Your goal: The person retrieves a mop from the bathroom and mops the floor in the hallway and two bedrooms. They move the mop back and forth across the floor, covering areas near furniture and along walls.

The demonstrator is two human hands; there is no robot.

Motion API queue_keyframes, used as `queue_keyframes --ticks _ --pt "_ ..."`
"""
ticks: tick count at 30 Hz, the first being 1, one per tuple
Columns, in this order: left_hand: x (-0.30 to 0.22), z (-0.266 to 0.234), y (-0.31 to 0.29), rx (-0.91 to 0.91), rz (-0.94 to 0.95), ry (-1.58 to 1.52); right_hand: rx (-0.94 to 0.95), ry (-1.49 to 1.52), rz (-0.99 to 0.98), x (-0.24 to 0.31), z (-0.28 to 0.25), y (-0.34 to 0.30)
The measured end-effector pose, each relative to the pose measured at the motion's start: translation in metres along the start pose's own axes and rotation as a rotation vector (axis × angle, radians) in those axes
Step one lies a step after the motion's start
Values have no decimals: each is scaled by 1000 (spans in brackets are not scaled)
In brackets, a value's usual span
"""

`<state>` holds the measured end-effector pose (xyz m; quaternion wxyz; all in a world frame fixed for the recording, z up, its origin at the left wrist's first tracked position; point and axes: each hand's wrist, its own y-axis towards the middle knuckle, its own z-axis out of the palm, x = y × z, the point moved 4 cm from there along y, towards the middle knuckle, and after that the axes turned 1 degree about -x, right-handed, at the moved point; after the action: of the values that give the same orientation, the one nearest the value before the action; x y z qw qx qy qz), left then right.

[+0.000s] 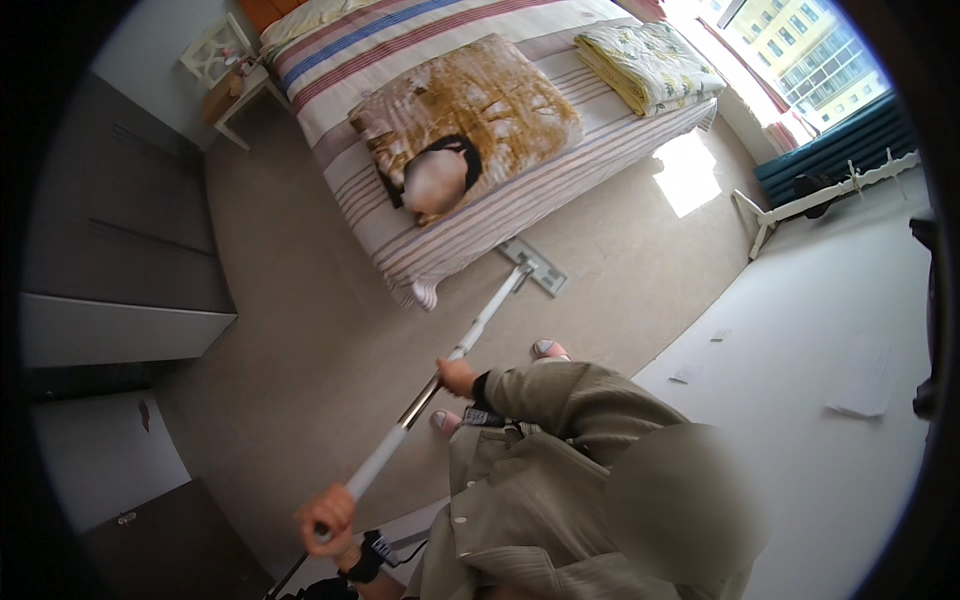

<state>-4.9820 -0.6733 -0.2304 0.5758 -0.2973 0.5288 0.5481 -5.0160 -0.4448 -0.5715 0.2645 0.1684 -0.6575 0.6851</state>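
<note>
Both hands (326, 520) (459, 377) — apart on mop (420, 407)

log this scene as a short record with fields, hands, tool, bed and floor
left hand: the left hand grips the upper end of the mop handle
right hand: the right hand is closed around the handle farther down
tool: flat mop head on the floor, beside the bed's foot end; contact with the bed unclear
bed: striped bed with a brown patterned blanket and folded pale quilt
light: sunlit patch near the window
</note>
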Motion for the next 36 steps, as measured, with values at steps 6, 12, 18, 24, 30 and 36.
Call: queue_keyframes --ticks 6,12,18,24,30,36 --pt "-138 -133 -48 -43 -4 138 180 27 303 -46 239 -46" --pt "-230 -161 -60 -94 9 12 438 274 229 -53 389 -89" --pt "-241 -103 -12 392 99 261 525 429 228 -14 366 -105" --pt "-196 -63 30 263 185 -6 360 586 16 3 223 -98" --pt "8 53 47 504 0 -139 -408 693 -59 -34 -66 -43" --pt "162 250 9 692 -38 -163 -998 633 -207 -101 -343 -55"
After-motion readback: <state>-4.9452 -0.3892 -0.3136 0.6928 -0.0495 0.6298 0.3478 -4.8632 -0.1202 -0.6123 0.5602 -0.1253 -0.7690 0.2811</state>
